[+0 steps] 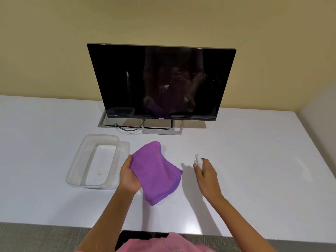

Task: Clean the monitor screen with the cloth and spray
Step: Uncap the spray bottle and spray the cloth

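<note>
Left hand [130,174] grips the folded purple cloth [156,171], right hand [206,174] closes round the white spray bottle [198,160] — monitor screen [161,80] stands straight ahead beyond both, speckled, roughly equidistant.

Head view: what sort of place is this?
Probably an office or study desk: a black flat-screen monitor on a silver stand, a plain white tabletop, bare beige wall behind.

We see a bright, evenly lit scene, with soft shadows falling left of the hands on the white table [254,160]. The dark monitor screen [160,80] mirrors dim shapes and glinting droplets at center. Wide-angle bending curves the frame's edges, and detail is slightly soft throughout.
</note>
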`<act>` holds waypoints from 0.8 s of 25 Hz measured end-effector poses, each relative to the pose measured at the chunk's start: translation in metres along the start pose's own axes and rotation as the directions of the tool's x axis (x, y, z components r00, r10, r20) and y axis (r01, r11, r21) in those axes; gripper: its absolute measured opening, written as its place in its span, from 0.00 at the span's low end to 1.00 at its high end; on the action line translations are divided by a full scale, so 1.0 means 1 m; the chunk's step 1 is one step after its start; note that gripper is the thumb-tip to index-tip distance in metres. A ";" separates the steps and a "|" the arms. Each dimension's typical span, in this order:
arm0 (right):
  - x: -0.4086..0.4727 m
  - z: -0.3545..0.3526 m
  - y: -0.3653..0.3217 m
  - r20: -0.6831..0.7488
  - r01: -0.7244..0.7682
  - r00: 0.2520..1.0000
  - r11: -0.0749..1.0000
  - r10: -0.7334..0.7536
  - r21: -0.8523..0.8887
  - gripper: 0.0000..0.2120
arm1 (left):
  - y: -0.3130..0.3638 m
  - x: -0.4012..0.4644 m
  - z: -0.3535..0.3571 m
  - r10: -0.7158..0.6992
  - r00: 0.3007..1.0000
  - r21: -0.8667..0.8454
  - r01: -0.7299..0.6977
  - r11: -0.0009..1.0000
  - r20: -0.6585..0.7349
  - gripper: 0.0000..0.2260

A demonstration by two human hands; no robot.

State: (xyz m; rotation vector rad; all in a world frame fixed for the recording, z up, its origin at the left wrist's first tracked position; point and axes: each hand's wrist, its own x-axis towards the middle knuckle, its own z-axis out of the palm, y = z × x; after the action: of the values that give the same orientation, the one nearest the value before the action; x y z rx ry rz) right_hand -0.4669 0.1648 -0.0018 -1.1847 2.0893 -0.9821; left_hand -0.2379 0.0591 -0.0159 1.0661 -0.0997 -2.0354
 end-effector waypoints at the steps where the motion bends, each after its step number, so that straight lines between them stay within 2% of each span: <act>1: 0.002 -0.002 0.008 -0.029 -0.003 1.000 1.000 0.003 0.019 0.06 | 0.000 0.003 -0.006 -0.004 1.000 -0.016 0.004 1.000 -0.023 0.16; 5: 0.008 -0.008 0.032 -0.120 -0.049 0.991 0.992 0.063 0.115 0.02 | 0.003 0.013 -0.029 -0.010 0.997 0.026 0.013 1.000 -0.081 0.20; 9: 0.011 -0.004 0.044 -0.169 -0.106 0.975 0.971 0.144 0.214 0.01 | 0.004 0.018 -0.052 -0.006 0.997 0.090 0.012 0.996 -0.072 0.26; 11: 0.011 0.000 0.046 -0.212 -0.116 0.962 0.962 0.171 0.249 0.05 | 0.005 0.018 -0.059 0.000 0.999 0.090 0.005 0.996 -0.049 0.26; 14: 0.011 0.008 0.048 -0.245 -0.134 0.949 0.956 0.199 0.260 0.08 | 0.004 0.015 -0.061 -0.015 0.998 0.128 0.022 0.992 -0.055 0.25; 17: 0.012 0.014 0.047 -0.254 -0.161 0.939 0.950 0.231 0.268 0.06 | 0.002 0.012 -0.059 0.021 0.996 0.222 0.000 0.975 -0.090 0.18; 20: 0.012 0.017 0.046 -0.271 -0.197 0.923 0.940 0.274 0.277 0.11 | 0.005 0.008 -0.053 0.026 0.996 0.326 0.004 0.945 -0.088 0.20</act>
State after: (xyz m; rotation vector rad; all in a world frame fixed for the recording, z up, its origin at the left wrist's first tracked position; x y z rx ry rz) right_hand -0.4817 0.1649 -0.0498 -0.6676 2.2001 -1.3280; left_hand -0.1996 0.0649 -0.0532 1.3567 -0.4065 -1.9990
